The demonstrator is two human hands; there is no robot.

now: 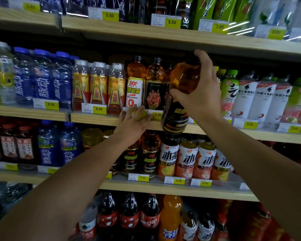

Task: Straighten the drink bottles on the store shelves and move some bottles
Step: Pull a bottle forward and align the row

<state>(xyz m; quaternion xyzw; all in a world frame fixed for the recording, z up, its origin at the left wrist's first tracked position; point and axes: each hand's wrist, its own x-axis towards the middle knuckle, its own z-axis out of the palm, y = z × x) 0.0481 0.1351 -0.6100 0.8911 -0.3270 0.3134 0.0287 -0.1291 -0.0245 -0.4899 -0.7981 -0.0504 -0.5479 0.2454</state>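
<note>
One amber bottle (pixel 181 94) is hanging tilted in front of the shelf edge (pixel 94 117), cap uppermost, right hand (pixel 201 94) clamping its shoulder; left hand (pixel 133 125), fingers spread and empty, is hovering just below-left at that edge

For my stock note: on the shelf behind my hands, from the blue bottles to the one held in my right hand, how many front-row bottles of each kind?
Blue bottles: 3
Gold-label bottles: 3
Shelved amber bottles: 2
Held amber bottle: 1
Total: 9
</note>
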